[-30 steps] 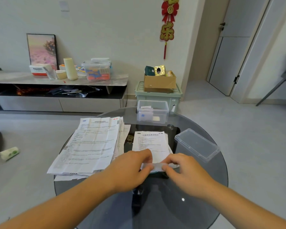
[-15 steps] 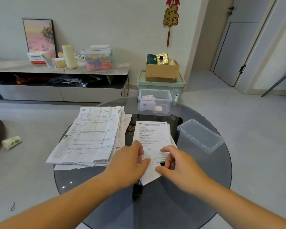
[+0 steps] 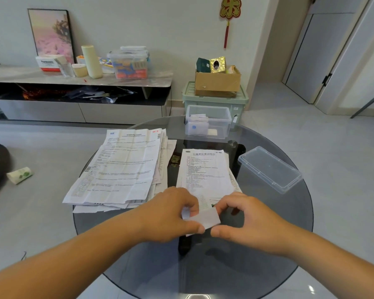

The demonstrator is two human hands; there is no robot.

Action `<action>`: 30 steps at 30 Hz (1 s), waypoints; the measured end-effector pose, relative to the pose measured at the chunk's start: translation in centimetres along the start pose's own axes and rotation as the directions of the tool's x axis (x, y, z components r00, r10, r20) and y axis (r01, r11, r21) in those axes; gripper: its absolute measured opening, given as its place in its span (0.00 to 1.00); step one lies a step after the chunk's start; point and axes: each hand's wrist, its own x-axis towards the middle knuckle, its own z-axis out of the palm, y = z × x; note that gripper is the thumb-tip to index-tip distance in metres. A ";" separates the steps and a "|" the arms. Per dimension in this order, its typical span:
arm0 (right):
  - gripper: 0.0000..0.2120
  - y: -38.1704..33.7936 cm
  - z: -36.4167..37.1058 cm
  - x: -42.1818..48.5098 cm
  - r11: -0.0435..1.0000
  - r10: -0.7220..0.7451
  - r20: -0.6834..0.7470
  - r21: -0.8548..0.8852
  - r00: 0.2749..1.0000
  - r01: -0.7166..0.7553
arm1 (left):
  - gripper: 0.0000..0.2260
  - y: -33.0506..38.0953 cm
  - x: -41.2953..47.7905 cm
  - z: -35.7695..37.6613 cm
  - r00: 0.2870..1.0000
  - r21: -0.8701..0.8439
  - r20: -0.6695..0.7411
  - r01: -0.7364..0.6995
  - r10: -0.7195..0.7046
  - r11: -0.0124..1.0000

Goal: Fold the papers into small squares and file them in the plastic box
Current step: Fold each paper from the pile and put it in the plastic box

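A narrow printed paper (image 3: pixel 204 171) lies on the round glass table (image 3: pixel 268 223), its near end folded up into a small white flap (image 3: pixel 205 219). My left hand (image 3: pixel 171 214) pinches the flap's left side between thumb and fingers. My right hand (image 3: pixel 244 219) pinches its right side. A stack of larger printed papers (image 3: pixel 121 167) lies to the left. The clear plastic box (image 3: pixel 207 121) stands at the table's far edge, with a few folded papers inside. Its clear lid (image 3: pixel 270 169) lies to the right.
Behind the table stand a green crate (image 3: pixel 235 100) with a cardboard box (image 3: pixel 217 83) on it, and a low TV bench (image 3: pixel 73 78) with containers. A small roll (image 3: pixel 20 174) lies on the floor at left. The table's near half is bare glass.
The near end of the narrow paper has been lifted and folded over into a small flap. Both hands moved from pressing it flat to pinching it. The view tilted down slightly.
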 end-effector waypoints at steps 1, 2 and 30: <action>0.14 -0.1 0.0 -0.1 1.000 0.002 0.008 -0.019 1.000 -0.001 | 0.09 -0.1 -0.1 -0.2 1.000 -0.031 -0.008 0.002 -0.003 1.000; 0.14 -0.1 0.0 -0.2 0.999 0.004 0.005 -0.033 1.000 -0.004 | 0.09 -0.2 -0.1 -0.3 1.000 -0.048 -0.026 0.006 -0.008 0.999; 0.11 -0.3 1.6 1.1 0.951 0.061 -0.059 -0.299 0.996 -0.076 | 0.16 0.0 3.8 -0.4 0.966 0.071 -0.091 0.249 -0.243 0.966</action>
